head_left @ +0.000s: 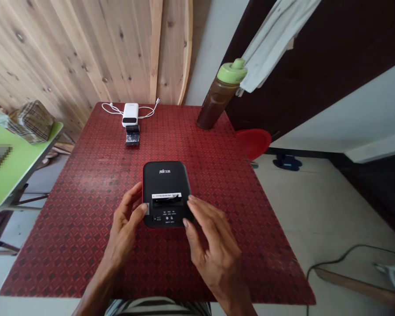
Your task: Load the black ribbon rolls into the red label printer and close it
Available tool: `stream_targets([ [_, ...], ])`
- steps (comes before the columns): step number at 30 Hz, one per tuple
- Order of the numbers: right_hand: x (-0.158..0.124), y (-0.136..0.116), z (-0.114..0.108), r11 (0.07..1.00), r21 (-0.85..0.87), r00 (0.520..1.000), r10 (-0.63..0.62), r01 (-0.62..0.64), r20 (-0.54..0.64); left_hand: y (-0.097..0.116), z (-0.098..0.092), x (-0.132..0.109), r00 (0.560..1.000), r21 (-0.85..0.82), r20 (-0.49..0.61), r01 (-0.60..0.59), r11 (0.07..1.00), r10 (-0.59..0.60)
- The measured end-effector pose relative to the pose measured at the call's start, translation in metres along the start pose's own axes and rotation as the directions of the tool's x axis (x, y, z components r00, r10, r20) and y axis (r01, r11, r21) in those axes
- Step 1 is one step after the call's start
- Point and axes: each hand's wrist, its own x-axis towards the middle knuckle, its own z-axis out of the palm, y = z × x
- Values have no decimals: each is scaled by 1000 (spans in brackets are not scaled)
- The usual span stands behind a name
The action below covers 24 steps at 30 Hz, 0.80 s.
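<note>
A flat black device (164, 183) with rounded corners and a thin red edge lies on the red patterned table in front of me. Pale lettering marks its far end. A white label strip (166, 195) runs above a dark slot, and small buttons with printed signs sit at the near end. My left hand (128, 215) grips the left edge, its thumb on top by a small greyish clear patch (146, 209) and its fingers against the side. At the right edge is my right hand (213, 237), thumb and fingers apart, fingertips at or just touching the device.
Behind the device, a white power bank (130, 115) with a white cable lies near a small black-and-silver piece (132, 135). A brown bottle (217, 98) with a green lid stands at the back right. Left is a green table (22, 164) with a checked bag (32, 120); a red stool (258, 142) stands right.
</note>
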Motion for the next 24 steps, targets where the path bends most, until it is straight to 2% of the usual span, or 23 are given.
stream_targets([
  [5, -26, -5, 2, 977, -28, 976, 209, -211, -57, 5, 0, -5, 999, -12, 8, 38, 999, -38],
  [11, -36, -7, 12, 913, 118, 912, 402, -391, -88, 5, 4, -2, 998, -62, -29, 55, 997, -57],
  [24, -46, -5, 18, 794, 367, 844, 535, -485, -43, 6, 11, -2, 992, -94, -81, 84, 992, -92],
])
